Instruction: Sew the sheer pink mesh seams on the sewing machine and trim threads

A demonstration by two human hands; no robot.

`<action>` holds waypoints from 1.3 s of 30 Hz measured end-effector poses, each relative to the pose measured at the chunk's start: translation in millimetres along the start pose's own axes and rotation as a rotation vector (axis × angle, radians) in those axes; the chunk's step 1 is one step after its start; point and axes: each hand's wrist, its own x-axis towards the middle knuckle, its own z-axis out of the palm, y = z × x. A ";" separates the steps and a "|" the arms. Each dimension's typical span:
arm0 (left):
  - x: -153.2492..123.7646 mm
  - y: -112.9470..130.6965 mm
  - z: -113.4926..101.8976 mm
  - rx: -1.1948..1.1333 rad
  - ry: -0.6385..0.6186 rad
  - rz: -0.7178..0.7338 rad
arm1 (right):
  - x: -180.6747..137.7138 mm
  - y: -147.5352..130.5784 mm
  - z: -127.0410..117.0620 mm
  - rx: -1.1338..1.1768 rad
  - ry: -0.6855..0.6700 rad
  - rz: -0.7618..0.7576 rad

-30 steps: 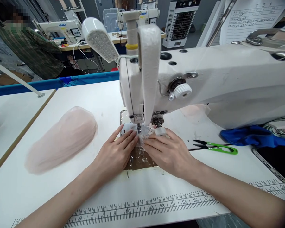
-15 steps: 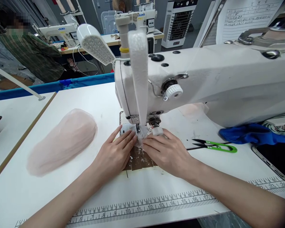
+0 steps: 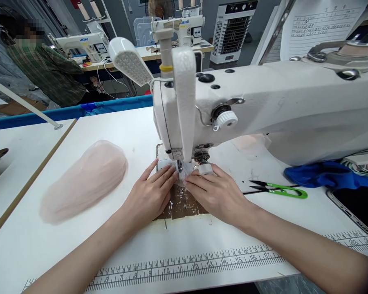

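Note:
My left hand (image 3: 153, 190) lies palm down left of the needle, its fingers stretched out and touching a small piece of sheer whitish fabric (image 3: 182, 179). That fabric sits under the presser foot (image 3: 179, 165) of a white sewing machine (image 3: 251, 96). To the right of the needle, the bent fingers of my right hand (image 3: 217, 194) are pressed together at the fabric's edge; my right thumb is hidden. Part of the fabric is covered by both hands. Below them is a brown plate (image 3: 184, 204) under shiny clear film.
Sheer pink fabric (image 3: 86, 183) lies at left. Green thread snips (image 3: 285, 191), blue cloth (image 3: 322, 173) and a phone (image 3: 358, 204) lie at right. A printed ruler (image 3: 184, 267) runs along the front edge. Across the room, a person (image 3: 46, 73) sits near another sewing machine (image 3: 82, 43).
The whole view has shifted slightly right and down. Both hands keep nearly the same place beside the needle, and the fabric under them shows little visible movement.

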 end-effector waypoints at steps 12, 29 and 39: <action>1.5 8.7 -6.5 -0.015 0.082 -0.042 | -2.9 -2.6 0.8 0.025 -0.044 0.060; 4.0 0.3 0.5 0.014 0.047 -0.080 | 0.4 0.3 0.8 -0.011 -0.089 0.072; 7.4 -8.0 7.1 0.027 0.031 -0.139 | 2.8 5.3 6.4 -0.073 -0.198 0.125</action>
